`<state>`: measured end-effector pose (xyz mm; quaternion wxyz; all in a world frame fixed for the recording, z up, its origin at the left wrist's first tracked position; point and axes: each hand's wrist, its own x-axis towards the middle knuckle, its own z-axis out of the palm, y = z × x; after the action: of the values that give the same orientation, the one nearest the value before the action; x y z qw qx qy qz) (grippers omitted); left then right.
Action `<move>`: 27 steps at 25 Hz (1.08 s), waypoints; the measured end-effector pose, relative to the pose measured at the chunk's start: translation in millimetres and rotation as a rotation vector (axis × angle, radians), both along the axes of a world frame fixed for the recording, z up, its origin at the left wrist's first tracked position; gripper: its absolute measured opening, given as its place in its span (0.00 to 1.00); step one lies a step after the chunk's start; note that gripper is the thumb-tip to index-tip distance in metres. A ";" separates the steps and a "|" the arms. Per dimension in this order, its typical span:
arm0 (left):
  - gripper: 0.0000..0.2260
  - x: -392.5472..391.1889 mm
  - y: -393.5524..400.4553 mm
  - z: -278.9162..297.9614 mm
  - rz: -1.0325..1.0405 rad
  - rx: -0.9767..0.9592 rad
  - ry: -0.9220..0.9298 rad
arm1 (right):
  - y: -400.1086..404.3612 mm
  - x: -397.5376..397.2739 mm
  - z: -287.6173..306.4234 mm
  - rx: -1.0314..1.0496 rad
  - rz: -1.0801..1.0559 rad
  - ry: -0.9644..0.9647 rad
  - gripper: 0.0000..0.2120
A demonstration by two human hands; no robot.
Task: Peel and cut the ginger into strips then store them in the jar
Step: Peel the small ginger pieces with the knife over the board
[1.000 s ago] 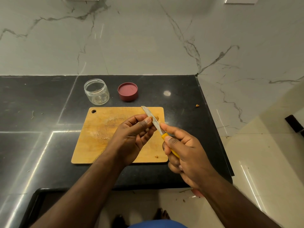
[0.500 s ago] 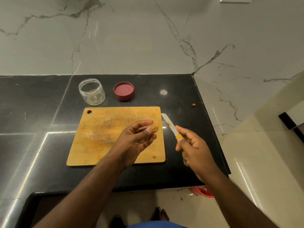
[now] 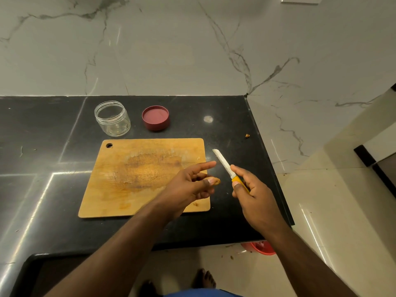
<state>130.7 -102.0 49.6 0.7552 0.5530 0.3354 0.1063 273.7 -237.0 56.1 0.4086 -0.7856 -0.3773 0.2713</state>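
Since the earlier frame, the left hand [image 3: 190, 185] has extended its index finger; thumb and lower fingers still pinch the ginger [image 3: 214, 181] over the board's [image 3: 139, 176] right edge. The right hand [image 3: 252, 194] grips the knife [image 3: 227, 168] by its yellow handle, blade now clear of the ginger. The jar [image 3: 112, 118] stands open near the counter's [image 3: 42, 129] back edge, apparently empty. The lid [image 3: 155, 117] lies beside it, inverted.

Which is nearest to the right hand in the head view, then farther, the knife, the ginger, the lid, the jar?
From the right hand:
1. Knife, held in it.
2. Ginger, just left, in the left hand.
3. Lid, behind the board.
4. Jar, left of the lid.
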 end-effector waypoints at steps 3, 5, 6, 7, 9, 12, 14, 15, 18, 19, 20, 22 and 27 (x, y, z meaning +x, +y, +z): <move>0.12 -11.3 2.5 -3.0 0.125 -0.147 -0.059 | 1.4 -2.7 4.3 0.063 -0.051 0.216 0.18; 0.12 -19.0 4.9 -1.8 0.222 -0.282 -0.107 | 2.9 -6.0 10.0 0.130 -0.078 0.426 0.17; 0.13 -22.1 5.9 -0.8 0.256 -0.333 -0.129 | 3.0 -9.4 12.7 0.147 -0.064 0.479 0.17; 0.15 -24.6 6.5 0.0 0.278 -0.362 -0.147 | 3.1 -14.9 15.4 0.149 -0.028 0.501 0.17; 0.17 -29.6 6.3 2.6 0.300 -0.375 -0.177 | 3.5 -30.2 18.9 0.141 0.048 0.489 0.17; 0.17 -34.8 5.5 6.1 0.329 -0.369 -0.205 | 4.8 -43.9 16.1 0.126 0.090 0.385 0.19; 0.16 -38.6 5.5 8.4 0.344 -0.366 -0.207 | 6.8 -45.9 13.2 0.109 0.094 0.338 0.19; 0.16 -40.1 5.4 8.8 0.350 -0.365 -0.206 | 7.4 -46.2 12.6 0.100 0.095 0.334 0.19; 0.14 -43.4 4.3 10.9 0.363 -0.351 -0.209 | 7.7 -51.2 15.0 0.093 0.104 0.358 0.20; 0.13 -44.0 3.9 11.5 0.368 -0.343 -0.211 | 7.3 -53.3 16.2 0.099 0.103 0.391 0.19; 0.13 -44.3 3.7 12.0 0.373 -0.332 -0.211 | 7.3 -54.7 17.3 0.105 0.098 0.434 0.19; 0.13 -44.4 3.6 12.6 0.381 -0.306 -0.205 | 7.9 -56.2 19.3 0.108 0.086 0.515 0.19; 0.14 -48.4 8.0 14.6 0.353 -0.314 -0.182 | 8.8 -55.0 25.1 0.095 0.091 0.625 0.18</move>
<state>82.2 -94.0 64.2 0.8287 0.3499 0.3698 0.2325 218.7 -228.2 81.1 0.5286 -0.6264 -0.2804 0.4995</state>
